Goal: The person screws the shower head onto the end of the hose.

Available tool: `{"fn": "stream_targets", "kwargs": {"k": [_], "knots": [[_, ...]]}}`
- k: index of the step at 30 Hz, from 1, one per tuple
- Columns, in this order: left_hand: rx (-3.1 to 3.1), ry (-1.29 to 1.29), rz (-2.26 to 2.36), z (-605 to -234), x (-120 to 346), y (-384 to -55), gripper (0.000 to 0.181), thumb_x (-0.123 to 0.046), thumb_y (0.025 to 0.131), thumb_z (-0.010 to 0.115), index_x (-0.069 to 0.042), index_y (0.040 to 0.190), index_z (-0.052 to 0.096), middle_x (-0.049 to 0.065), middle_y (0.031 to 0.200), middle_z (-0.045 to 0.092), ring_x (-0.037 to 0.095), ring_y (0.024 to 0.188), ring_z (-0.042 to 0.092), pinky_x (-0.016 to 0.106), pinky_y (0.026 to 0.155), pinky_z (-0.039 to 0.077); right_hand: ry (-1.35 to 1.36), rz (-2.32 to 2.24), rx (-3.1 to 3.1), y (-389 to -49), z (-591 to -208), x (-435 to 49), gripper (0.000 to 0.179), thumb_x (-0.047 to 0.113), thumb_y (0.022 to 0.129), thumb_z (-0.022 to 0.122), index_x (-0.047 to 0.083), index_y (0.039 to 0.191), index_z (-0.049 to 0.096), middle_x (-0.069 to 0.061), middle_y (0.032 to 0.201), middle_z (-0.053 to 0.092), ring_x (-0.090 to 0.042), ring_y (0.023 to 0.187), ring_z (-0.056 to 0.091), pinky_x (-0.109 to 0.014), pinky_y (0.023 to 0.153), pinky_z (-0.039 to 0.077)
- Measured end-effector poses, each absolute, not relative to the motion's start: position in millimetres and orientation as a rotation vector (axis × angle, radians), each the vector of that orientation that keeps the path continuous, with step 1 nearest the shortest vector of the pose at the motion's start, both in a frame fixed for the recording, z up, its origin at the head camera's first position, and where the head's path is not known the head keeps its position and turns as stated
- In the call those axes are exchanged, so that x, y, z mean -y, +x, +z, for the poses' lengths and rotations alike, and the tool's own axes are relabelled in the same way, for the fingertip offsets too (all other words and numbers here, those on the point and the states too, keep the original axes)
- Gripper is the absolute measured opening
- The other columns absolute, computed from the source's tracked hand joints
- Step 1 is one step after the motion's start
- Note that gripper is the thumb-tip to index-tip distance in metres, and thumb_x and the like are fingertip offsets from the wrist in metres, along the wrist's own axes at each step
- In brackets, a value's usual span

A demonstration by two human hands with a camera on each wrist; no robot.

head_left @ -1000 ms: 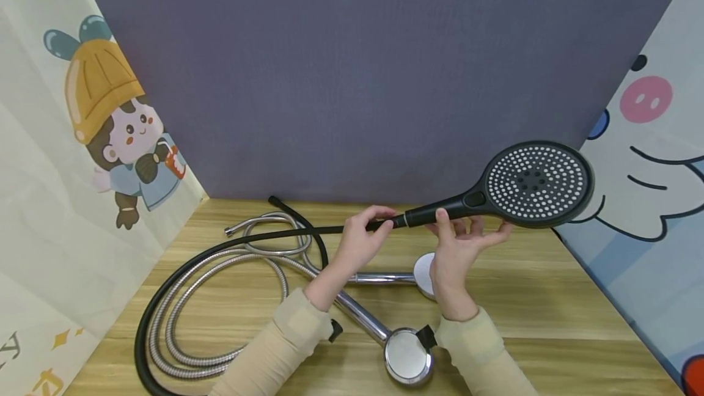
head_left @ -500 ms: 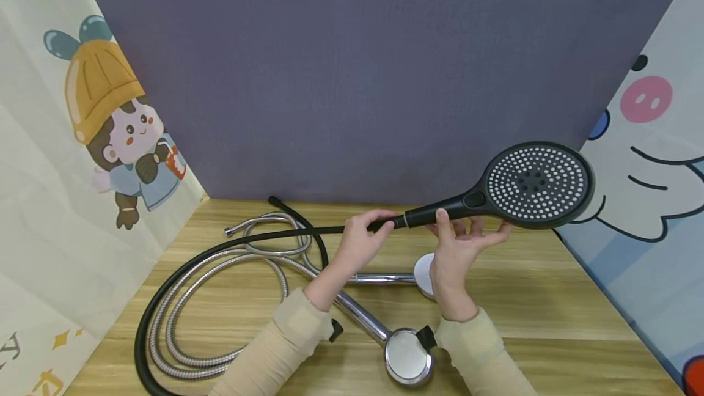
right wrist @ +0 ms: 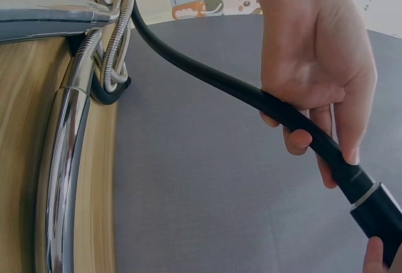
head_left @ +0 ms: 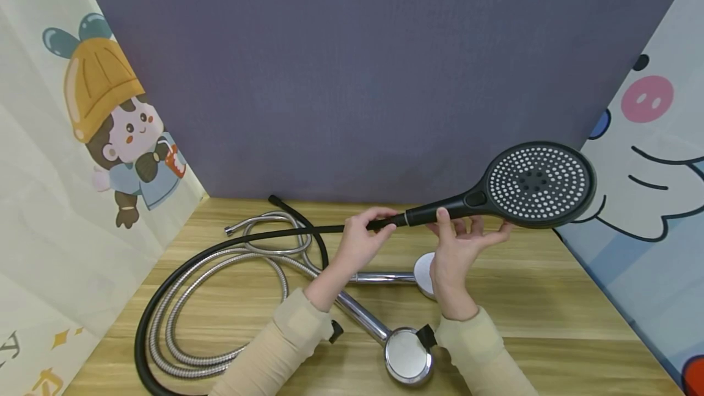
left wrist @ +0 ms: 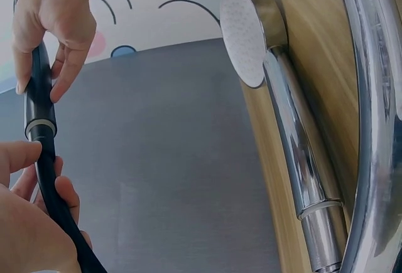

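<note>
A black shower head [head_left: 538, 183] with a round face of white nozzles is raised at the right of the head view. My right hand [head_left: 459, 255] holds its handle from below, thumb on the near side. At the lower end of that handle my left hand [head_left: 363, 240] pinches the end fitting of a black hose [head_left: 264, 236] between thumb and fingers. In the right wrist view a thin pale ring [right wrist: 364, 194] shows where fitting and handle meet in line. From the left hand the hose curves down to the left over the table.
Two chrome shower heads lie on the wooden table [head_left: 550, 298]: one nearer [head_left: 408, 356], one farther back [head_left: 425, 275], partly behind the right hand. Silver metal hoses [head_left: 176, 322] lie coiled at the left beside the black hose. A grey panel [head_left: 352, 78] stands behind.
Fingers of the left hand have shifted very slightly at the hose fitting. The right hand and the black shower head keep their place.
</note>
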State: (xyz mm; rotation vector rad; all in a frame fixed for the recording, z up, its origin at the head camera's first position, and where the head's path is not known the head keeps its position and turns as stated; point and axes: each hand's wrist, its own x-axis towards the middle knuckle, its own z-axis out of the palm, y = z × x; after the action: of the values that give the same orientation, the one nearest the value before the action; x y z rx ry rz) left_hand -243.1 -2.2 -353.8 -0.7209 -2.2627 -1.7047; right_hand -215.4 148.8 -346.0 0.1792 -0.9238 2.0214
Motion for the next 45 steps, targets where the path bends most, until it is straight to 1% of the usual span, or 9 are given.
{"fn": "stream_targets", "kwargs": {"k": [3,7,15,19,25,30,35,38,45], "knots": [[2.239,-0.721,-1.71,-354.3,1.8,-243.5,0.025,-0.008,0.084,0.07,-0.016,0.108,0.069,0.003,0.105,0.068,0.013,0.075,0.058,0.035,0.066,0.054,0.184,2.021,0.918,-216.1,-345.4,-148.9,0.099,-0.013,0.081,0.063,0.035,0.144,0.004,-0.02,0.117,0.042,-0.024,0.081,0.06,-0.038,0.065,0.058],[2.227,-0.719,-1.7,-354.4,1.4,-244.4,0.026,-0.006,0.083,0.071,-0.016,0.106,0.069,0.002,0.105,0.068,0.012,0.073,0.056,0.032,0.065,0.053,0.195,2.02,0.92,-216.6,-345.1,-148.9,0.099,-0.013,0.081,0.063,0.035,0.144,0.003,-0.02,0.118,0.042,-0.024,0.081,0.06,-0.039,0.066,0.058],[2.243,-0.741,-1.652,-354.1,1.5,-244.4,0.028,-0.009,0.084,0.071,-0.014,0.11,0.068,0.002,0.108,0.068,0.013,0.077,0.058,0.029,0.066,0.052,0.198,2.024,0.92,-216.4,-344.5,-149.1,0.099,-0.014,0.081,0.063,0.035,0.143,0.004,-0.019,0.117,0.042,-0.024,0.08,0.06,-0.038,0.066,0.058],[2.261,-0.756,-1.635,-353.6,1.2,-244.7,0.028,-0.007,0.083,0.071,-0.013,0.111,0.067,0.002,0.105,0.069,0.011,0.075,0.058,0.025,0.065,0.051,0.193,2.026,0.919,-216.3,-344.3,-149.1,0.1,-0.013,0.08,0.063,0.035,0.143,0.003,-0.019,0.117,0.043,-0.024,0.081,0.06,-0.038,0.065,0.058],[2.294,-0.76,-1.623,-353.7,1.3,-244.8,0.027,-0.013,0.084,0.071,-0.015,0.11,0.066,0.001,0.101,0.07,0.009,0.073,0.056,0.022,0.064,0.048,0.177,2.024,0.924,-215.5,-345.3,-149.4,0.099,-0.013,0.081,0.063,0.036,0.144,0.003,-0.018,0.117,0.042,-0.025,0.083,0.059,-0.037,0.065,0.058],[2.29,-0.76,-1.633,-355.1,1.8,-244.9,0.023,-0.02,0.089,0.066,-0.014,0.111,0.067,0.001,0.103,0.07,0.009,0.078,0.059,0.024,0.066,0.05,0.182,2.021,0.928,-215.1,-346.0,-149.3,0.099,-0.013,0.081,0.063,0.036,0.144,0.004,-0.017,0.114,0.044,-0.026,0.082,0.059,-0.037,0.064,0.058],[2.292,-0.757,-1.621,-356.5,1.9,-244.7,0.023,-0.024,0.093,0.061,-0.012,0.112,0.067,0.002,0.106,0.068,0.011,0.08,0.06,0.021,0.058,0.048,0.194,2.024,0.92,-214.3,-346.8,-148.6,0.098,-0.014,0.081,0.062,0.035,0.144,0.004,-0.016,0.112,0.044,-0.025,0.08,0.059,-0.037,0.064,0.058],[2.297,-0.754,-1.61,-356.6,1.8,-244.7,0.025,-0.025,0.093,0.061,-0.011,0.112,0.067,0.002,0.107,0.069,0.012,0.08,0.059,0.019,0.056,0.047,0.195,2.024,0.919,-214.0,-346.9,-148.5,0.099,-0.014,0.081,0.062,0.035,0.144,0.003,-0.016,0.112,0.044,-0.024,0.08,0.059,-0.037,0.064,0.058],[2.297,-0.736,-1.602,-356.4,1.5,-245.6,0.023,-0.027,0.091,0.064,-0.016,0.11,0.068,0.0,0.105,0.069,0.01,0.085,0.061,0.019,0.06,0.048,0.196,2.028,0.912,-213.5,-345.6,-147.4,0.099,-0.014,0.081,0.062,0.035,0.144,0.003,-0.017,0.114,0.043,-0.024,0.081,0.059,-0.037,0.064,0.058]]}}
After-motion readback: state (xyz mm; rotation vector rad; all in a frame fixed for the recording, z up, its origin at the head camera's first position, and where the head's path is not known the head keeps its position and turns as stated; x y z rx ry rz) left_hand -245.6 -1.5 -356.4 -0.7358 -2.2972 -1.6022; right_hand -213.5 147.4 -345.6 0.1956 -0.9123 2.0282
